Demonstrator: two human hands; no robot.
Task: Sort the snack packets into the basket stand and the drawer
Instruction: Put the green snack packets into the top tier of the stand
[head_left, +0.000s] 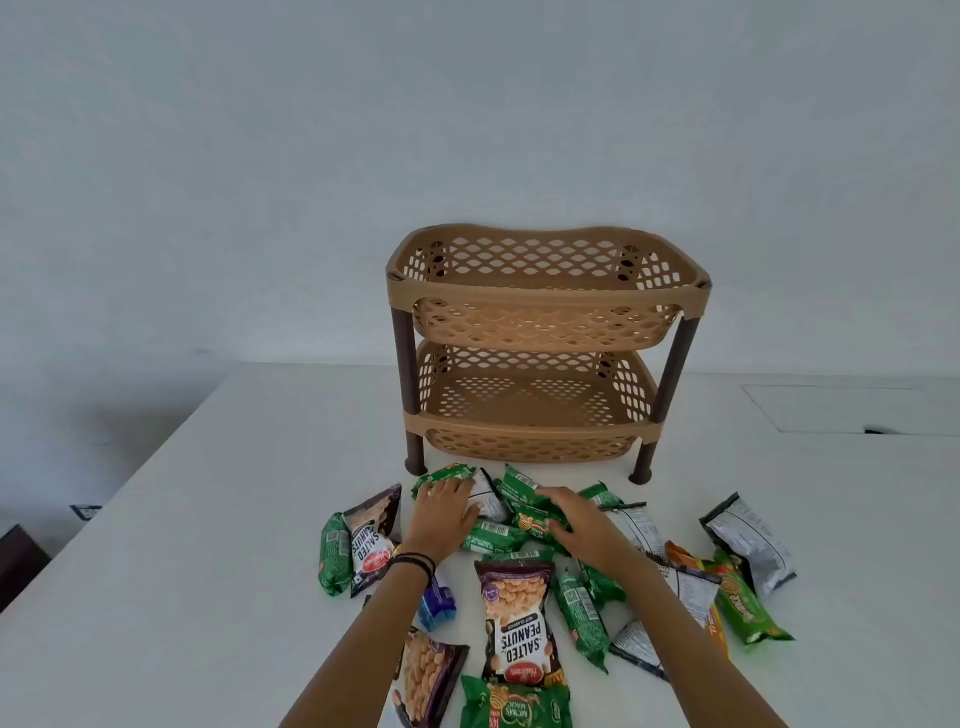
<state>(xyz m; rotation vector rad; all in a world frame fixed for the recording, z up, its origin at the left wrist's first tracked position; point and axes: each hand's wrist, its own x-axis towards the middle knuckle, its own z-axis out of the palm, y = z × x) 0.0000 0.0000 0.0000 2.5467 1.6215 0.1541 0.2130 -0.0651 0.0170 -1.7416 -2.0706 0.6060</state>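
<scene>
A tan two-tier basket stand (545, 291) with brown legs stands on the white table, both baskets bare. Several snack packets lie scattered in front of it: green packets (332, 556), salted peanuts packets (519, 623) and silver-backed packets (748, 540). My left hand (441, 514) lies flat, fingers spread, on a green packet (447, 473) near the stand's left leg. My right hand (576, 519) rests on a cluster of green packets (530, 514), fingers curled over them; whether it grips one is unclear. No drawer is in view.
The white table (234, 519) ends at an edge on the left, with dark floor below. A rectangular flush panel (841, 410) is set in the table at the back right. A small blue packet (436, 608) lies under my left forearm. A plain wall rises behind.
</scene>
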